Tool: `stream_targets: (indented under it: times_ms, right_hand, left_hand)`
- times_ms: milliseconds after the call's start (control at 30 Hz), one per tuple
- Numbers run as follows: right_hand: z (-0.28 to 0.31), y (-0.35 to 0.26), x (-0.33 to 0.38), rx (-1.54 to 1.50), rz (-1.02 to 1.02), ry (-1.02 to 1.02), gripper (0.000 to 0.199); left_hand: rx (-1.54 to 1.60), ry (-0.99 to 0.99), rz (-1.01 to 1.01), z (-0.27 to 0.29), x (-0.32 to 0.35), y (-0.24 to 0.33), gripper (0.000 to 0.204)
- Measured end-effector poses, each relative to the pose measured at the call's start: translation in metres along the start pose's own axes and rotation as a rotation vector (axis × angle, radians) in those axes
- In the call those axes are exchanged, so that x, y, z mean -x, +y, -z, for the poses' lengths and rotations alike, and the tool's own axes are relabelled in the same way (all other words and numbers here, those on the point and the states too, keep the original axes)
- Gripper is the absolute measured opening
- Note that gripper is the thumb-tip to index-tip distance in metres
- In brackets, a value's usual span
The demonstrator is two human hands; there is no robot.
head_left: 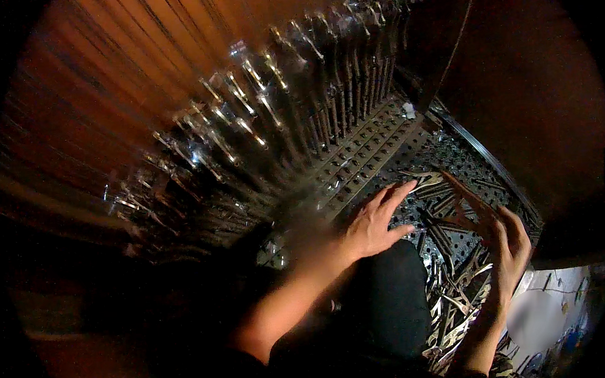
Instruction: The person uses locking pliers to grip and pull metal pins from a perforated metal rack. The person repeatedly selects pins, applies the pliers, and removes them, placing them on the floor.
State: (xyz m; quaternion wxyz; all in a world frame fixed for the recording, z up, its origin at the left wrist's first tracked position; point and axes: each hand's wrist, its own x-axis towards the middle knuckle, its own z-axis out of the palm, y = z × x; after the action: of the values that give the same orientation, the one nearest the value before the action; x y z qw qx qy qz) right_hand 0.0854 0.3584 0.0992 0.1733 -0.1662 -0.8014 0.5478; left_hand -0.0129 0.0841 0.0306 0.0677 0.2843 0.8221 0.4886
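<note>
So there's a heap of loose metal strips [438, 236] lying on a perforated tray [460, 246], between and below the hands. Left hand [375, 226] is spread wide just beside it, thumb well apart. Right hand [511, 254] is curled right by a long brownish strip [468, 194]; can't tell if it's gripping. Further left, shiny metal pieces [249, 134] stand in crowded rows.

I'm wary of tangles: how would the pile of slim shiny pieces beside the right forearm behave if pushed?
The pieces would probably shift unevenly, perhaps snagging, since they lie crisscrossed. Their glossy surfaces suggest some sliding, and their narrow, metal-looking shapes suggest stiffness.
</note>
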Motion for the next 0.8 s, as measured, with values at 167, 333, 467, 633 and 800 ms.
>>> stream_targets:
  times_ms: [167,333,467,633,800]
  right_hand:
    - [-0.075,-0.071,-0.003,-0.225,0.102,-0.261,0.020]
    - [-0.110,-0.105,0.012,-0.116,0.136,-0.480,0.024]
    - [-0.112,-0.079,0.021,-0.456,0.214,-0.508,0.045]
    - [-0.130,-0.051,0.055,0.148,0.101,-0.538,0.041]
    - [-0.147,-0.034,0.079,-0.046,0.150,-0.540,0.040]
  left_hand:
    - [-0.394,0.385,-0.233,-0.004,0.008,0.011,0.087]
    - [-0.189,0.584,-0.164,0.008,0.027,-0.004,0.064]
    - [0.387,0.464,-0.026,0.009,0.040,0.004,0.038]
    - [1.161,0.342,0.189,0.046,0.052,0.058,0.027]
    - [0.842,0.332,0.189,0.044,0.056,0.044,0.032]
